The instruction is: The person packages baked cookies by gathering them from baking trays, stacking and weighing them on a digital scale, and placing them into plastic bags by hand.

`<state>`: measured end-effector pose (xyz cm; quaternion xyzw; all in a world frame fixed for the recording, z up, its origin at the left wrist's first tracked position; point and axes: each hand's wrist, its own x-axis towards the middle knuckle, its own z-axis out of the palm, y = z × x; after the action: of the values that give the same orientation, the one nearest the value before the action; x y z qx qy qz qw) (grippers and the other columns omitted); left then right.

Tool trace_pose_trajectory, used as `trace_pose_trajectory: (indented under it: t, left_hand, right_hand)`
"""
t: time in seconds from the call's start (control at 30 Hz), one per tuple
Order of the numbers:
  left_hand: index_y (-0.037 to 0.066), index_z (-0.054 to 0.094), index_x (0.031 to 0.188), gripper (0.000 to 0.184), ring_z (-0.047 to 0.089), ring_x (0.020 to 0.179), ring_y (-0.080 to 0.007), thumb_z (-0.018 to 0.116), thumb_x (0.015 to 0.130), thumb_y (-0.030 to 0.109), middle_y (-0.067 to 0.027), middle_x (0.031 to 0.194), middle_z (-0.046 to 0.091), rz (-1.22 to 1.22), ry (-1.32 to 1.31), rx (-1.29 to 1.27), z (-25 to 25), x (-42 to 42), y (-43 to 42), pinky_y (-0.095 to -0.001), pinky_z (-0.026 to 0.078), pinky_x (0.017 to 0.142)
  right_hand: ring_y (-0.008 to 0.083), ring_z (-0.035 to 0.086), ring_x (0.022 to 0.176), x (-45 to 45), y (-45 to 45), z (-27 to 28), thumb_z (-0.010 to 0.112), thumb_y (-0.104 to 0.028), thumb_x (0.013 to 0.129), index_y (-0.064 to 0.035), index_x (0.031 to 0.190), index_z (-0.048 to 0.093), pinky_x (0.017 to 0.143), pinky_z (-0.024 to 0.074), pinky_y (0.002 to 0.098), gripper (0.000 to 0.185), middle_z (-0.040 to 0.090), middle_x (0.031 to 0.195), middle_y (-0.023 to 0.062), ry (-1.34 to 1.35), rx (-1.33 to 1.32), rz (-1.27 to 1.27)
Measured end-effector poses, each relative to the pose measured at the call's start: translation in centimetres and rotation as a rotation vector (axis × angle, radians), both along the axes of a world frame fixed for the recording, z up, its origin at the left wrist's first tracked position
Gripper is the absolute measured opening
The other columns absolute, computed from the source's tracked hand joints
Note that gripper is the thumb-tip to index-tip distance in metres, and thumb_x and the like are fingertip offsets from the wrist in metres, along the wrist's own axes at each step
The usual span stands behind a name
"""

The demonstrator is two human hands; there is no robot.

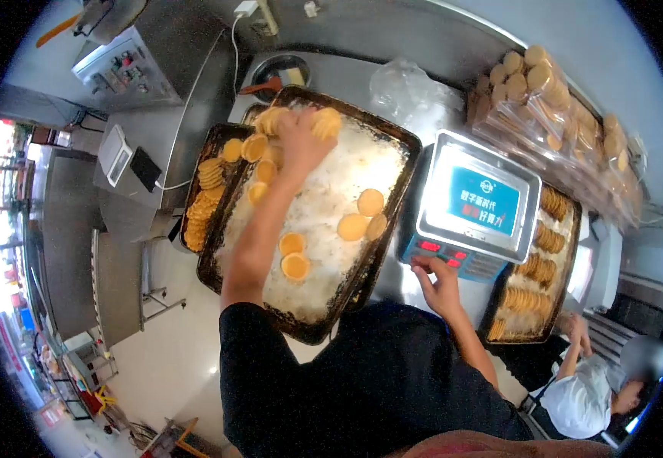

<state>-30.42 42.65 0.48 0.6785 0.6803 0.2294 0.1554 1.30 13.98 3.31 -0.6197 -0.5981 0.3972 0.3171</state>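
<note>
My left hand (305, 143) reaches to the far end of a large worn baking tray (331, 179), its fingers closed around a row of round golden cookies (325, 124). More cookies stick out on the other side of the hand. Loose cookies (295, 267) lie nearer me on the tray, and several others rest along its left side and toward the right. My right hand (440, 288) is at the front panel of a digital scale (473, 202), fingertips by the lit red displays. Its fingers are loosely bent, thumb slightly apart, with nothing visible in them.
Another tray (208, 195) of cookies sits partly under the large one. Right of the scale is a tray with rows of cookies (530, 299); bagged cookies (534, 95) pile behind. A clear plastic bag (402, 88) and dark bowl (289, 69) stand at the back. A person (587, 397) sits lower right.
</note>
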Motion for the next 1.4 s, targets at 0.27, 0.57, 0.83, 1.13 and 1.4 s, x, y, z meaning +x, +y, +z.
trace_pose_trajectory:
  t: [0.27,0.57,0.83,1.13,1.4]
  left_hand:
    - [0.008,0.053,0.15,0.084,0.035,0.141,-0.0446,0.082,0.08,0.043,-0.0242,0.151,0.041,-0.138,0.314,0.2,-3.0,-1.1,-1.1,-0.06,0.025,0.12]
    - [0.006,0.073,0.124,0.054,0.045,0.142,-0.043,0.07,0.077,0.033,-0.0233,0.145,0.057,-0.041,0.244,0.448,-7.4,-2.0,0.7,-0.0725,0.027,0.118]
    - [0.006,0.029,0.165,0.105,0.004,0.16,-0.0512,0.081,0.081,0.041,-0.0335,0.169,0.017,-0.252,0.165,0.068,-0.1,-4.8,-1.9,-0.0724,-0.001,0.123]
    - [0.016,0.041,0.161,0.101,0.037,0.144,-0.0482,0.092,0.076,0.035,-0.0319,0.153,0.04,-0.284,0.289,-0.073,-0.3,-10.4,2.2,-0.059,0.032,0.119]
    - [0.021,0.058,0.147,0.051,0.04,0.141,-0.0512,0.062,0.097,0.01,-0.0325,0.149,0.043,-0.242,0.236,-0.006,-0.7,-8.9,1.7,-0.0549,0.041,0.114]
  right_hand:
    - [0.029,0.075,0.09,-6.5,8.0,1.5,0.07,-0.011,0.098,-0.0023,0.122,0.071,0.077,0.0592,0.0378,0.025,0.075,0.104,0.0172,0.02,0.076,0.305]
    - [0.0211,0.072,0.09,-15.4,24.8,-11.4,0.061,-0.034,0.108,-0.0182,0.164,0.028,0.077,0.0597,0.0355,0.066,0.07,0.12,0.0107,0.499,-0.242,0.036]
    - [0.0237,0.057,0.114,-17.2,29.2,-11.0,0.063,-0.035,0.108,-0.0117,0.158,0.042,0.096,0.0494,0.0376,0.06,0.055,0.146,0.0125,0.174,-0.015,0.118]
    - [0.0385,0.045,0.14,-19.7,27.3,-8.2,0.079,-0.041,0.096,0.0059,0.158,0.033,0.113,0.0436,0.0476,0.09,0.039,0.15,0.0255,-0.048,0.176,0.142]
    - [0.0353,0.053,0.129,-18.6,27.6,-8.9,0.083,-0.019,0.092,-0.0036,0.151,0.046,0.108,0.0483,0.0433,0.072,0.043,0.141,0.0212,-0.165,0.278,0.168]
